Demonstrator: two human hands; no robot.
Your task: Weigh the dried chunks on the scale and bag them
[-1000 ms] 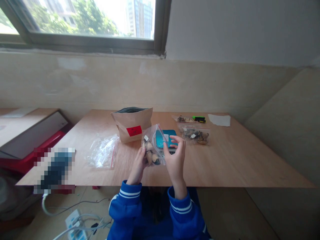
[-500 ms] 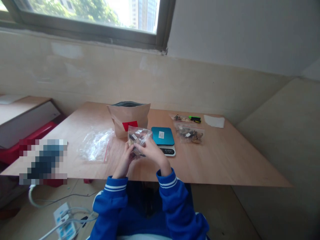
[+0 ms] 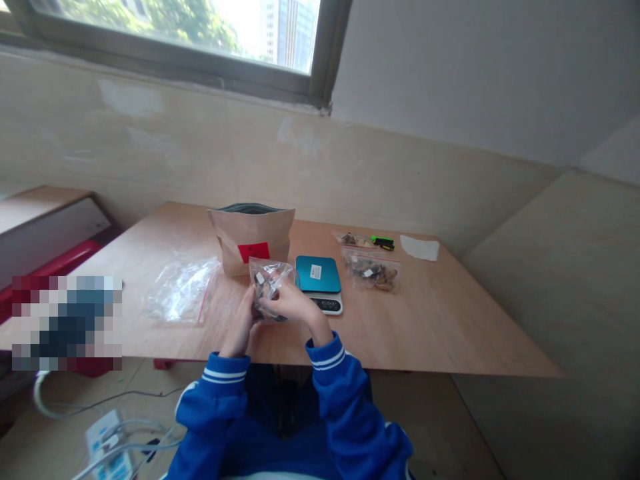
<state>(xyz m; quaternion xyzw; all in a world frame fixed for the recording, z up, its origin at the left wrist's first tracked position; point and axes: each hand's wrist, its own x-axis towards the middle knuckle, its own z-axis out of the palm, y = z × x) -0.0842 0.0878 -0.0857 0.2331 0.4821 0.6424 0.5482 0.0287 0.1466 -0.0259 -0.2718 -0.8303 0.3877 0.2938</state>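
Note:
Between my hands is a clear zip bag with brownish dried pieces and a small white label inside. My left hand grips its lower left side. My right hand is closed on its right side, the fingertips partly hidden by the plastic. Just behind the bag stands a kraft paper pouch with a red label, its top open. A kitchen scale with a blue-green plate lies to the right of my right hand, nothing on the plate but a white sticker.
Empty-looking clear bags lie at left on the wooden table. Two filled zip bags, the nearer one larger, lie right of the scale. Beyond are a green-and-black cutter and white paper. A power strip and cables are on the floor.
The whole view has shifted slightly. Both hands still hold the zip bag, which is turned a little, and my right fingers have shifted on it. The other things stay in place.

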